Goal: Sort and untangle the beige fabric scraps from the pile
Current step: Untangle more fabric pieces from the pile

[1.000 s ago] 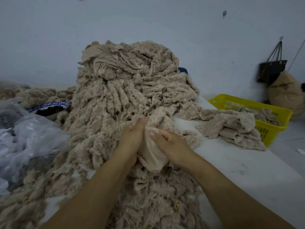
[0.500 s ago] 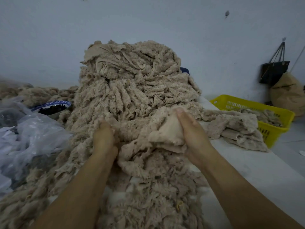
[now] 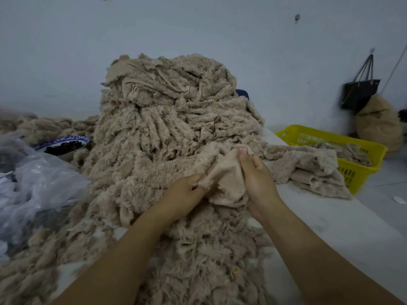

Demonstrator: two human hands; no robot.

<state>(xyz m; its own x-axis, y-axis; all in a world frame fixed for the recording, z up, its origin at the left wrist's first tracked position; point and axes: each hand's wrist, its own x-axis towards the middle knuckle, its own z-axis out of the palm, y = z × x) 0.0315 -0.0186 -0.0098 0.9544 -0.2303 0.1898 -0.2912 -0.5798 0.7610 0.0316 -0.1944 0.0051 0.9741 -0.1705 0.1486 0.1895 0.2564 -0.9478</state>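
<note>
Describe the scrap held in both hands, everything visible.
The beige scrap shows smooth backing toward the camera, fuzzy nap along its top edge and frayed borders. It is crumpled, held up before the big pile. The left hand pinches its lower-left edge; the right hand grips its right side, a fingertip at the top.

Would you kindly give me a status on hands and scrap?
Left hand and right hand both grip one beige fabric scrap. Scrap held in front of the pile. Nothing blocking.

- A small textile workshop: a tall heap of fuzzy beige fabric scraps (image 3: 171, 133) covers the white tabletop (image 3: 343, 227).
- A yellow slotted plastic basket (image 3: 361, 155) holds more scraps.
</note>
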